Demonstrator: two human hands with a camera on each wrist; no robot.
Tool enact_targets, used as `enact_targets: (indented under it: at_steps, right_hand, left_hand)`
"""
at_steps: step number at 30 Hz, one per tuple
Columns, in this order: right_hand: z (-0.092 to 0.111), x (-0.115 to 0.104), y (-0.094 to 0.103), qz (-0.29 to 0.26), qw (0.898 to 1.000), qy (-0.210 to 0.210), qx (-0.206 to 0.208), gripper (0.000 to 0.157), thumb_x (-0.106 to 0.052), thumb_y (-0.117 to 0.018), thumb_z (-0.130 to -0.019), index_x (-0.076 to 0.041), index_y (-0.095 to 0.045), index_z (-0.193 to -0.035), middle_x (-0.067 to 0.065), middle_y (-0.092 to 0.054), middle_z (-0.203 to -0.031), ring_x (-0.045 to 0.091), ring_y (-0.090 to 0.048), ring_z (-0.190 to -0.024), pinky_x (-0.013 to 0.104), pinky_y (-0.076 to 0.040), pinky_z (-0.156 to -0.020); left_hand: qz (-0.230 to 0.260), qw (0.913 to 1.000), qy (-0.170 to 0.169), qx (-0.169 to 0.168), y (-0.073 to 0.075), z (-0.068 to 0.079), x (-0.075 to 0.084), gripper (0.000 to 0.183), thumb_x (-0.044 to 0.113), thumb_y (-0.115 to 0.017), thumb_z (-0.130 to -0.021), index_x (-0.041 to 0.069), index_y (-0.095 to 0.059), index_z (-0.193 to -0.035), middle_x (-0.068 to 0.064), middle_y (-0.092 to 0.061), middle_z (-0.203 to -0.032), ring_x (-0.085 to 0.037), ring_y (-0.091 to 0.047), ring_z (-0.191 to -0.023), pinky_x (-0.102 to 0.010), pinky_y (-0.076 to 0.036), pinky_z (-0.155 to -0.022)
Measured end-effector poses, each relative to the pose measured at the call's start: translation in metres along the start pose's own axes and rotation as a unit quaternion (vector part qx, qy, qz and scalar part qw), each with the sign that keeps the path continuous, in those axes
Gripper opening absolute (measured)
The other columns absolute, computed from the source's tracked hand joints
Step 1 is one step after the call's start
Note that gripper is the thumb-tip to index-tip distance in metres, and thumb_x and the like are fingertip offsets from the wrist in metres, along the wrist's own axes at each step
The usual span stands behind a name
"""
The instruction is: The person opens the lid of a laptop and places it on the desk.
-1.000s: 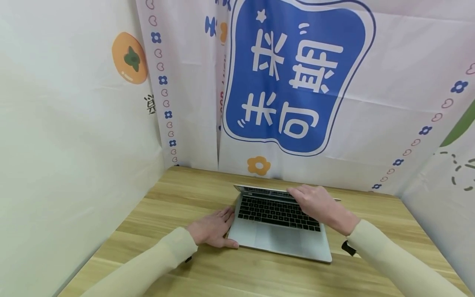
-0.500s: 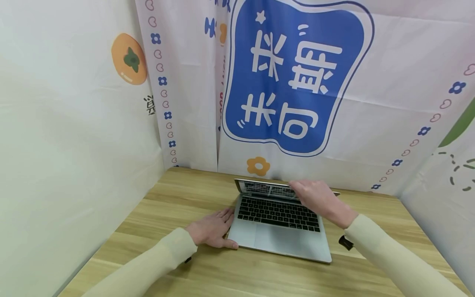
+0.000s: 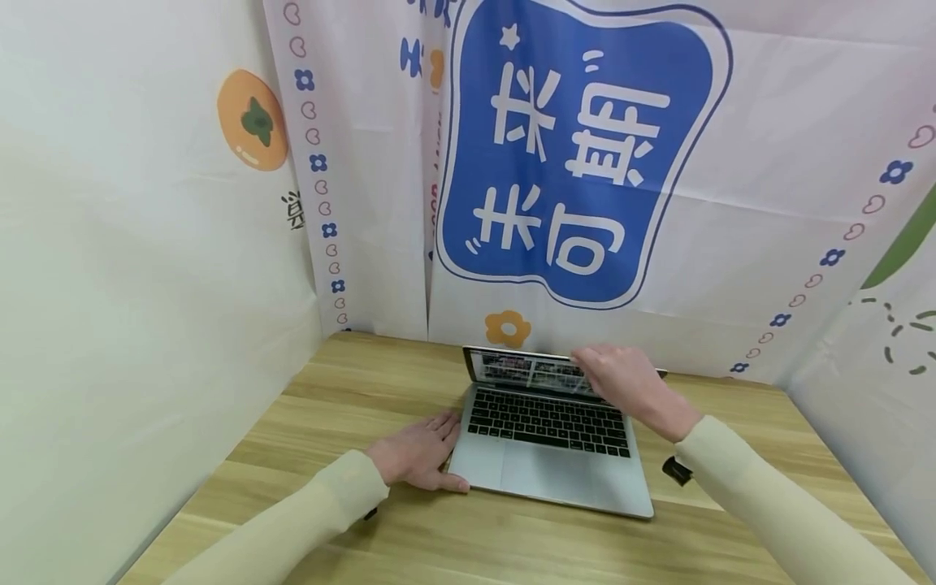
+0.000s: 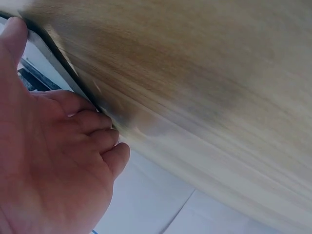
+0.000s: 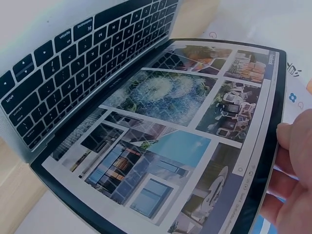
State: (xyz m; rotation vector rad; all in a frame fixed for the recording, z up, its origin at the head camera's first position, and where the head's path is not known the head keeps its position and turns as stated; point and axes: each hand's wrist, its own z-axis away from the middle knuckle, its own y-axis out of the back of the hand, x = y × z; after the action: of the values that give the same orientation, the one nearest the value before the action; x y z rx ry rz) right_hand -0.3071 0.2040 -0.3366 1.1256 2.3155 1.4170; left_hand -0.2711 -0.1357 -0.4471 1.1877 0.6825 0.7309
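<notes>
A silver laptop (image 3: 553, 475) with black keys lies on the table, its screen (image 3: 534, 372) lit and raised at an angle. At the screen's top edge, right of its middle, my right hand (image 3: 632, 390) pinches the lid. The right wrist view shows the thumb on the bezel (image 5: 279, 146) and the other fingers behind it. Rows of pictures fill the display (image 5: 161, 97). My left hand (image 3: 420, 451) rests along the laptop's left side, thumb by the front left corner. In the left wrist view, the left hand's fingers (image 4: 97, 126) lie against the laptop's edge (image 4: 63, 63).
The wood-grain table (image 3: 468, 536) runs back to a white printed cloth (image 3: 753, 244) with a large blue panel. Another white cloth (image 3: 146, 325) hangs along the left side. The raised lid stands close to the back cloth.
My right hand has lifted the laptop's lid up and back, so the angle is wider and more of the lit screen shows. The left hand has stayed in place beside the base.
</notes>
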Motion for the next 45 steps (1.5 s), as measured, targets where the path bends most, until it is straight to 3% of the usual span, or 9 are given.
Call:
enact_targets:
  at_steps: [7, 19, 25, 30, 39, 45]
  right_hand:
    - [-0.006, 0.006, 0.002, -0.016, 1.0, -0.017, -0.004, 0.007, -0.012, -0.063, -0.096, -0.009, -0.069, -0.095, -0.006, -0.06, -0.062, 0.003, -0.041, -0.049, 0.022, -0.044, -0.047]
    - [-0.011, 0.017, 0.003, -0.053, 0.994, -0.093, -0.029, 0.015, -0.02, -0.06, -0.098, -0.011, -0.067, -0.088, -0.009, -0.053, -0.06, 0.005, -0.041, -0.05, 0.027, -0.045, -0.053]
    - [-0.017, 0.022, 0.007, -0.051, 0.992, -0.103, -0.058, 0.018, -0.02, -0.055, -0.101, -0.009, -0.065, -0.09, -0.007, -0.047, -0.056, 0.007, -0.036, -0.046, 0.025, -0.038, -0.05]
    - [-0.026, 0.026, 0.007, -0.052, 0.991, -0.107, -0.069, 0.019, -0.021, -0.055, -0.101, -0.009, -0.067, -0.091, -0.006, -0.051, -0.058, 0.008, -0.039, -0.046, 0.027, -0.041, -0.052]
    - [-0.031, 0.032, 0.003, -0.039, 0.993, -0.098, -0.051, 0.018, -0.021, -0.057, -0.1, -0.01, -0.066, -0.089, -0.005, -0.053, -0.059, 0.008, -0.04, -0.046, 0.028, -0.042, -0.052]
    - [-0.032, 0.04, 0.001, -0.034, 0.99, -0.116, -0.066, 0.021, -0.023, -0.054, -0.102, -0.009, -0.066, -0.093, -0.004, -0.051, -0.059, 0.009, -0.042, -0.048, 0.03, -0.043, -0.054]
  left_hand:
    - [0.007, 1.0, -0.001, -0.003, -0.001, -0.001, -0.001, 0.107, 0.081, -0.037, -0.086, 0.0, -0.024, -0.155, -0.017, -0.022, -0.162, -0.029, -0.02, -0.152, -0.039, -0.023, -0.124]
    - [0.013, 0.9999, 0.001, -0.011, 0.002, -0.003, 0.003, 0.107, 0.081, -0.038, -0.086, 0.0, -0.023, -0.154, -0.017, -0.021, -0.163, -0.03, -0.019, -0.152, -0.04, -0.022, -0.124]
    - [0.018, 0.9998, -0.002, -0.011, 0.002, -0.003, 0.004, 0.106, 0.081, -0.037, -0.087, 0.0, -0.023, -0.154, -0.017, -0.02, -0.163, -0.03, -0.019, -0.152, -0.04, -0.023, -0.124]
    - [0.022, 0.9996, 0.002, -0.015, 0.003, -0.002, 0.003, 0.107, 0.081, -0.038, -0.086, 0.0, -0.024, -0.154, -0.017, -0.021, -0.163, -0.03, -0.019, -0.152, -0.04, -0.023, -0.124]
    - [0.026, 0.9995, 0.006, -0.018, 0.003, -0.001, 0.001, 0.108, 0.082, -0.037, -0.085, 0.0, -0.023, -0.155, -0.017, -0.021, -0.163, -0.03, -0.018, -0.152, -0.039, -0.022, -0.124]
    - [0.027, 0.9994, 0.006, -0.02, 0.002, 0.0, 0.001, 0.109, 0.082, -0.037, -0.085, 0.0, -0.023, -0.155, -0.017, -0.021, -0.163, -0.029, -0.018, -0.152, -0.039, -0.021, -0.125]
